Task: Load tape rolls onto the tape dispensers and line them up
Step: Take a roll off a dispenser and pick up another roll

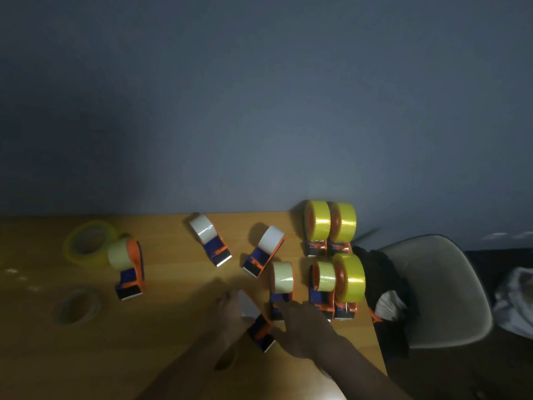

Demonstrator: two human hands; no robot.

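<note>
Several orange-and-blue tape dispensers stand loaded on the wooden table (173,313). Yellow-roll dispensers (317,223) (342,225) (349,277) and a pale one (325,277) stand grouped at the right. Beside them is a pale-roll dispenser (283,280). White-roll dispensers (210,239) (264,249) lie askew in the middle, and another dispenser (128,265) sits at the left. My left hand (227,313) holds a tilted white-roll dispenser (261,332) by its roll. My right hand (305,327) lies flat, its fingers touching the base of the pale-roll dispenser.
Loose rolls lie at the left: a yellow-green one (86,245) and a dim clear one (76,306). A third ring (225,360) lies in shadow by my left arm. A beige chair (444,284) with dark cloth (383,281) stands past the table's right edge.
</note>
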